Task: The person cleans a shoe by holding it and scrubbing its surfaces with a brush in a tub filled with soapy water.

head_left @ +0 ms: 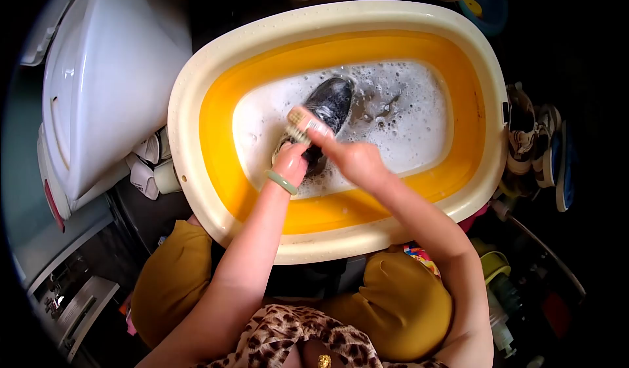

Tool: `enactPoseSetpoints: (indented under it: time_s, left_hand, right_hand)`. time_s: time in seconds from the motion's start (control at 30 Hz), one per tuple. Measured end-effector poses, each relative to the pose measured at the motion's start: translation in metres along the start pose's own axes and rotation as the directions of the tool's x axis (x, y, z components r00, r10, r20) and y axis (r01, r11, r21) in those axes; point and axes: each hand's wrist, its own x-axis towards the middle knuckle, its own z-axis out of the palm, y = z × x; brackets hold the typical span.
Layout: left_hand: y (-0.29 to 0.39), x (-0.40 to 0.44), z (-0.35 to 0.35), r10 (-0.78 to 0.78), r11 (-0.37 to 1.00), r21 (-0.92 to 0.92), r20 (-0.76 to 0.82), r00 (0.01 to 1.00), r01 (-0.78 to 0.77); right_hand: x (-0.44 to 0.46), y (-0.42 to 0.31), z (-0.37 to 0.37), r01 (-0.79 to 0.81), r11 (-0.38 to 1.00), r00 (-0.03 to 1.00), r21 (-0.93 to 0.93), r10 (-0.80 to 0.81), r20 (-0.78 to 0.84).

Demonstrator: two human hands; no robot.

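A dark shoe [333, 99] is tilted in the soapy water of a yellow and cream basin [337, 247], its toe toward the back. My left hand [289, 164], below a pale green bangle, grips the shoe near its heel end. In my right hand [357, 162] is a scrub brush [308, 122] with a light wooden-looking back, its bristles toward the shoe's side. The fingers of the right hand are closed round the brush and partly hidden. White suds cover much of the water, with a darker patch right of the shoe.
A white toilet-like fixture [118, 73] stands at the left, with pale slippers [144, 171] beside its base. Several shoes [524, 135] and a blue slipper [565, 171] line the right side. Bottles and a green bowl [495, 263] sit at the lower right. My knees flank the basin's near rim.
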Motion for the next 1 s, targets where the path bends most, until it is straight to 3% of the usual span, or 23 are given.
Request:
enactPoseSetpoints:
  time_s: [0.1, 0.2, 0.27, 0.3, 0.37, 0.4, 0.47, 0.53, 0.57, 0.6, 0.7, 0.73, 0.77, 0.8, 0.83, 0.87, 0.9, 0.97, 1.0]
  left_hand:
    - [0.003, 0.008, -0.006, -0.043, 0.999, -0.023, 0.038, 0.998, 0.044]
    - [0.005, 0.007, -0.005, -0.034, 0.998, -0.058, 0.035, 0.999, 0.036]
    - [0.002, 0.005, -0.005, -0.043, 0.997, -0.068, 0.011, 0.999, 0.044]
    - [0.001, 0.007, -0.008, -0.045, 0.997, -0.067, 0.008, 0.999, 0.045]
    - [-0.004, 0.006, -0.012, -0.052, 0.998, 0.047, -0.020, 0.998, 0.053]
    - [-0.007, 0.006, -0.014, -0.013, 0.999, 0.034, 0.025, 1.000, 0.012]
    - [-0.010, 0.007, -0.012, -0.029, 0.996, 0.081, -0.051, 0.998, 0.033]
    - [-0.006, -0.003, 0.004, 0.004, 0.998, 0.065, -0.096, 0.995, 0.002]
    - [-0.005, 0.000, 0.005, 0.013, 0.998, 0.064, -0.086, 0.996, -0.008]
    - [-0.006, 0.003, 0.002, 0.022, 0.998, 0.067, -0.082, 0.996, -0.016]
    - [-0.013, -0.004, 0.004, 0.063, 0.996, 0.073, -0.118, 0.991, -0.055]
    - [-0.014, -0.002, 0.005, 0.076, 0.987, 0.152, -0.110, 0.991, -0.059]
    - [-0.017, -0.005, 0.008, 0.063, 0.981, 0.192, -0.116, 0.991, -0.039]
    - [-0.019, -0.008, 0.011, 0.049, 0.972, 0.233, -0.123, 0.991, -0.020]
    - [-0.022, -0.010, 0.015, 0.036, 0.962, 0.272, -0.129, 0.991, 0.000]
    - [-0.032, -0.009, 0.016, 0.135, 0.930, 0.358, -0.131, 0.982, -0.080]
    - [-0.042, -0.009, 0.013, 0.230, 0.883, 0.443, -0.123, 0.965, -0.154]
    - [-0.055, -0.008, 0.006, 0.243, 0.849, 0.498, -0.072, 0.967, -0.176]
    - [-0.059, -0.006, 0.005, 0.244, 0.841, 0.511, -0.068, 0.967, -0.176]
  right_hand:
    - [0.028, 0.065, -0.012, -0.150, 0.965, 0.989, -0.214, 0.145, -0.039]
    - [0.032, 0.080, -0.028, -0.244, 0.957, 0.966, -0.159, 0.226, -0.126]
    - [0.029, 0.087, -0.035, -0.350, 0.936, 0.919, -0.027, 0.338, -0.202]
    - [0.022, 0.064, -0.036, -0.260, 0.950, 0.934, 0.171, 0.293, -0.204]
    - [0.011, 0.024, -0.018, -0.092, 0.995, 0.995, -0.030, 0.090, -0.053]
    - [0.015, 0.001, -0.019, -0.057, 0.995, 0.997, -0.080, 0.060, 0.047]
    - [0.025, -0.002, -0.015, -0.033, 0.981, 0.983, -0.193, 0.067, 0.172]
    - [0.037, 0.048, -0.014, -0.158, 0.971, 0.984, -0.179, 0.171, 0.058]
    - [0.038, 0.073, -0.012, -0.155, 0.976, 0.987, -0.155, 0.149, -0.050]
    - [0.039, 0.065, -0.034, -0.251, 0.948, 0.968, -0.198, 0.246, -0.049]
    - [0.032, 0.078, -0.053, -0.348, 0.925, 0.935, -0.155, 0.331, -0.125]
    - [0.027, 0.062, -0.056, -0.397, 0.910, 0.918, -0.124, 0.390, -0.074]
    - [0.020, 0.046, -0.044, -0.294, 0.947, 0.950, 0.131, 0.304, -0.064]
    - [0.021, 0.024, -0.037, -0.213, 0.974, 0.977, 0.082, 0.212, 0.024]
    - [0.026, -0.020, -0.054, -0.193, 0.978, 0.953, -0.081, 0.207, 0.223]
    - [0.029, -0.033, -0.044, -0.048, 0.994, 0.958, -0.099, 0.074, 0.277]
    - [0.035, -0.041, -0.045, -0.037, 0.989, 0.920, -0.147, 0.091, 0.381]
    - [0.044, -0.008, -0.040, -0.063, 0.961, 0.920, -0.268, 0.160, 0.358]
    - [0.041, 0.016, -0.044, -0.115, 0.957, 0.948, -0.267, 0.186, 0.258]
